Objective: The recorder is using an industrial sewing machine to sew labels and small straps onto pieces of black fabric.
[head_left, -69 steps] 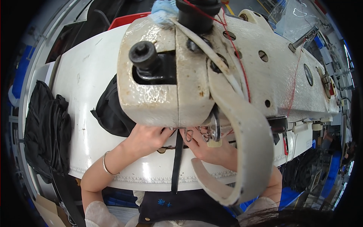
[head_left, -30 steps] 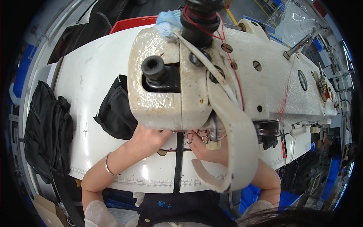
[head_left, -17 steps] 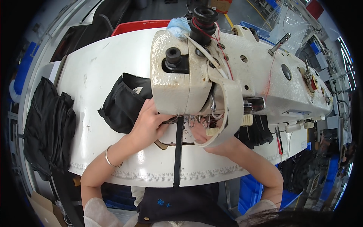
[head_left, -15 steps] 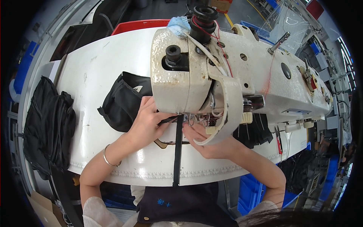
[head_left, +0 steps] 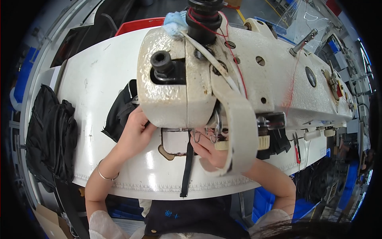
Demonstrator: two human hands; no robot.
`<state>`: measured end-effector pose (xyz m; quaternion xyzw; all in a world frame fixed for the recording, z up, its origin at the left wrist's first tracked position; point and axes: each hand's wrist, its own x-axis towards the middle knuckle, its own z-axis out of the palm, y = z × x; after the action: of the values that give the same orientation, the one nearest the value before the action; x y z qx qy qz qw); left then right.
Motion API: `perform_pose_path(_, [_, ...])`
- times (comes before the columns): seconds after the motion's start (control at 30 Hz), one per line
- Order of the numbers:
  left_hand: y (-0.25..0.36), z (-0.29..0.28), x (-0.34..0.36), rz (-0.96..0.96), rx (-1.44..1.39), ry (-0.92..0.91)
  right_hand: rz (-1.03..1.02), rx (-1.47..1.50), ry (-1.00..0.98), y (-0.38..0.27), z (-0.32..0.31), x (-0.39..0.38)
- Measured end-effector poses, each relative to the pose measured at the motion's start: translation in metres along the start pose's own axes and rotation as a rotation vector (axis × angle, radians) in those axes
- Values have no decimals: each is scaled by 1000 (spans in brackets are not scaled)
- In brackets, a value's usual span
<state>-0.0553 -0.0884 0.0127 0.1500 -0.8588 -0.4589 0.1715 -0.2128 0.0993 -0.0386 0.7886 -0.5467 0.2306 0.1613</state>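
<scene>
- While my right fingers (head_left: 202,146) bend close together at the black strip (head_left: 187,169), their tips sit behind wire hooks (head_left: 197,138), so I cannot tell whether they pinch it.
- My left fingers (head_left: 138,120) curl inward at the black bag (head_left: 119,113), tips hidden by the sewing machine (head_left: 167,107); I cannot tell what they hold.
- The strip runs from under the machine down the white surface (head_left: 87,95), its free end near the front edge. I judge it light, limp and easily twisted, best held flat near the machine.
- The bag lies left of the machine, partly hidden; its cloth looks soft, light, perhaps slippery, best taken by an edge.
- Ruler marks line the surface's front; small blue characters show on my dark apron (head_left: 193,219). I make out no brand.
</scene>
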Motion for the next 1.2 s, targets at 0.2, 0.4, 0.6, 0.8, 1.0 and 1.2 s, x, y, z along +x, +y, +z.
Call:
perform_pose_path(0.2, [14, 17, -30, 645, 609, -107, 16, -40, -186, -27, -19, -10])
perform_pose_path(0.4, [22, 36, -32, 662, 643, -146, -51, -100, -168, -27, -22, -6])
perform_pose_path(0.6, [20, 36, -31, 656, 600, -148, -34, -123, -51, -28, -18, -4])
perform_pose_path(0.8, [15, 39, -29, 660, 562, -125, -33, -73, -159, -29, -17, -9])
perform_pose_path(1.0, [-10, 39, -18, 592, 478, -119, 201, 159, 17, -21, 5, -5])
perform_pose_path(1.2, [4, 28, -3, 359, 366, -108, 231, 187, -168, -9, 0, -3])
